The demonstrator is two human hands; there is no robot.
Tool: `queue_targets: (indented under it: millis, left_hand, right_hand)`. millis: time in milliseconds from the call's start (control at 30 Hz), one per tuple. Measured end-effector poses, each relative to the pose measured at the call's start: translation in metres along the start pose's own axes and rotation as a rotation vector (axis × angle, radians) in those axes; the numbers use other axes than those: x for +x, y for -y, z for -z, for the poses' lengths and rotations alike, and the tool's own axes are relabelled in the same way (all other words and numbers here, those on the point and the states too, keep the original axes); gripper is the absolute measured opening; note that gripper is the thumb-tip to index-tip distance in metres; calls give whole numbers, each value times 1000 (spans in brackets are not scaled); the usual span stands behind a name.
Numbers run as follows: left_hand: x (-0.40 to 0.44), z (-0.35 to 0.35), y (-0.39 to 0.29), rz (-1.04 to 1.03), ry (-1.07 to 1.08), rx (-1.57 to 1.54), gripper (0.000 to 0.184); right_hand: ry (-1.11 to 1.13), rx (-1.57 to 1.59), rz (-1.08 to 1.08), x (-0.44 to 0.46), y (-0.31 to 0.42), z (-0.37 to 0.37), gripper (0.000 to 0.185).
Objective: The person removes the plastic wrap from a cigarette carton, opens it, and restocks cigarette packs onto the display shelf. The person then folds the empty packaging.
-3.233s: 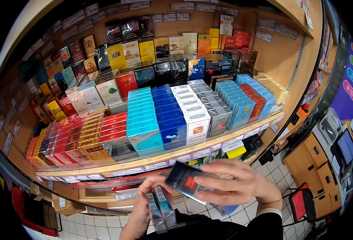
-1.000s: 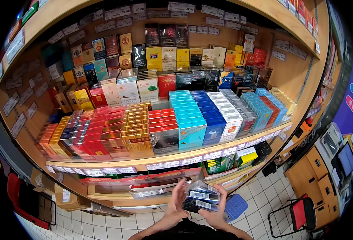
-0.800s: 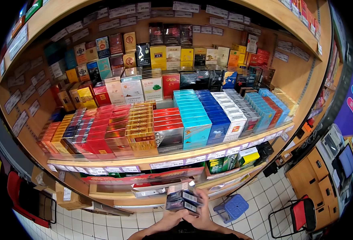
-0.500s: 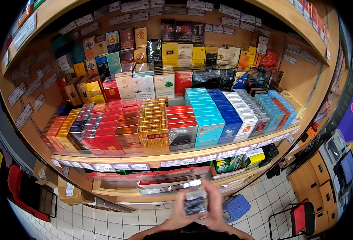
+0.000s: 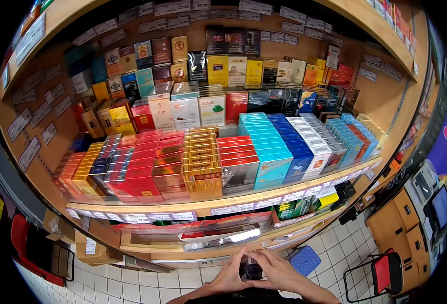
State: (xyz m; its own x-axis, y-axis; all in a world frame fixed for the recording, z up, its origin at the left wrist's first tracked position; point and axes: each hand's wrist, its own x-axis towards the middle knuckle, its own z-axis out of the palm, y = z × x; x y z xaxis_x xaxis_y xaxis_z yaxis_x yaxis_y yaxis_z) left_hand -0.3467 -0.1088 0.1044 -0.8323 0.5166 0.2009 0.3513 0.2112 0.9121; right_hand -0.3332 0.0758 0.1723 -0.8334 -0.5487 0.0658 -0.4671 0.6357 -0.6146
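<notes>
Between the curled fingers of a person's L hand (image 5: 230,274) and R hand (image 5: 276,270), dark packs (image 5: 250,271) are held low in front of the body, both hands' fingers parted abt. the packs' width, tips close together on the far side; exact no. of packs can't be told. Beyond the fingertips: a lower shelf w/ a silver-edged tray (image 5: 222,241), and above it a main shelf (image 5: 218,201) w/ turquoise packs (image 5: 272,172). Right of the R fingers, a blue stool (image 5: 305,260) on tile flr.
</notes>
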Motion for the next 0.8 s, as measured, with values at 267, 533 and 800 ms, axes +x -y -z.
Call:
queue_targets:
  millis: [267,533,800]
  left_hand:
    - [33,-20,-24,-4,66,-76,114]
    - [90,-89,-29,666,-5,-1212,87]
    - [153,-138,-54,892,-349,-1294,74]
  right_hand:
    - [41,104,88,-9,-41,42,72]
    - [-156,2,414,-39,-89,125,72]
    - [-138,-232,389,-55,-141,129,88]
